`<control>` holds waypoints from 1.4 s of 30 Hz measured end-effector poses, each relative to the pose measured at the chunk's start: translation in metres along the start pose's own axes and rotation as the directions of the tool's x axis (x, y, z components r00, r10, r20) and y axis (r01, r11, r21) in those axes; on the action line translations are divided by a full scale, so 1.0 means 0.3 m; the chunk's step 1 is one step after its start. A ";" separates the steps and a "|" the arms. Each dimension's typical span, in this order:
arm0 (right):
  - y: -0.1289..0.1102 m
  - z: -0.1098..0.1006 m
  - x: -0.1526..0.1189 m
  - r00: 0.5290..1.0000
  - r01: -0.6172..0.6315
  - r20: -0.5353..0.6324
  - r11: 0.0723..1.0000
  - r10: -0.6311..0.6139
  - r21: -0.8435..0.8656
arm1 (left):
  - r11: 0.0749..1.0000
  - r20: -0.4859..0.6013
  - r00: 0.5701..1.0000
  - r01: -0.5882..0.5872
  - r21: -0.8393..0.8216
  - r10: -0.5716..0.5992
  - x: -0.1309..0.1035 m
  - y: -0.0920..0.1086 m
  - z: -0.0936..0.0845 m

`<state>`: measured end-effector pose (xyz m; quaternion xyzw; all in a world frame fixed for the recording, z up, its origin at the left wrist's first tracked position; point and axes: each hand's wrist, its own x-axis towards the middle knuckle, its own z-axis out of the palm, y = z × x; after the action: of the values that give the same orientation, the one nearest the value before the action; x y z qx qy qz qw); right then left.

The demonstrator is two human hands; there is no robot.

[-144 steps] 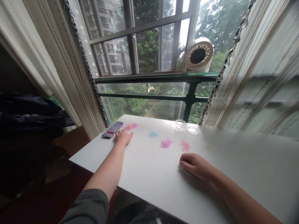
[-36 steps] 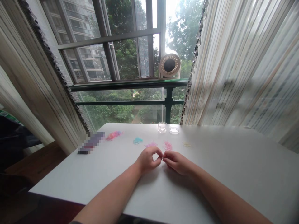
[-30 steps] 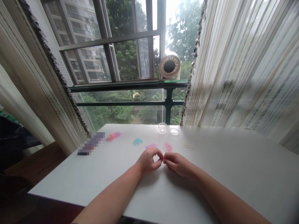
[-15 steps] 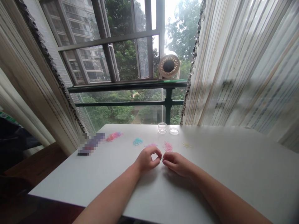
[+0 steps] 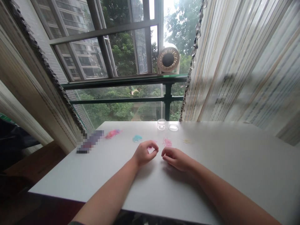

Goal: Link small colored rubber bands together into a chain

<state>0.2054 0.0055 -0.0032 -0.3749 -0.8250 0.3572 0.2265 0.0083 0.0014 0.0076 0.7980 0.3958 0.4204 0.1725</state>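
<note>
My left hand (image 5: 145, 153) hovers over the near middle of the white table (image 5: 112, 187), thumb and index finger pinched into a ring. Whatever lies between those fingertips is too small to make out. Just to its right, my right hand (image 5: 175, 158) has its fingers curled in and the thumb close to the index finger; its grip is hard to see. Beyond the right hand lies a loose pile of thin pink bands or strands (image 5: 167, 142). A pinkish-purple pile (image 5: 154, 142) is partly hidden behind the left hand. A teal pile (image 5: 137, 138) sits farther left.
A small yellow pile (image 5: 187, 141) lies to the right. Near the back edge stand a clear round container (image 5: 161, 124) and a clear lid (image 5: 173, 127). At the left are a multicoloured pile (image 5: 113, 134) and a blurred-out box (image 5: 90, 142). A white fan (image 5: 168, 58) stands by the window.
The fingertips of both hands, which were nearly touching, have drawn slightly apart. The camera view has tilted a little, so the table contents sit higher in the picture.
</note>
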 end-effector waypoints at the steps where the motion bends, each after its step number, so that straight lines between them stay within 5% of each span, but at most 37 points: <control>1: 0.002 0.001 0.000 1.000 -0.002 -0.002 1.000 0.002 0.018 | 1.000 0.010 1.000 -0.003 -0.004 0.003 -0.001 0.002 0.005; 11: 0.019 -0.001 0.007 0.990 0.060 -0.126 0.998 -0.056 0.032 | 1.000 0.073 0.997 -0.018 -0.017 0.019 -0.003 0.007 0.023; 42: 0.006 -0.003 -0.001 0.990 0.077 -0.118 0.997 -0.079 -0.028 | 1.000 0.123 0.992 0.014 0.011 -0.015 -0.006 0.004 0.014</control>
<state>0.2069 0.0064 -0.0040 -0.3655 -0.8282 0.3156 0.2845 0.0116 -0.0006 0.0047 0.8205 0.3923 0.3669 0.1955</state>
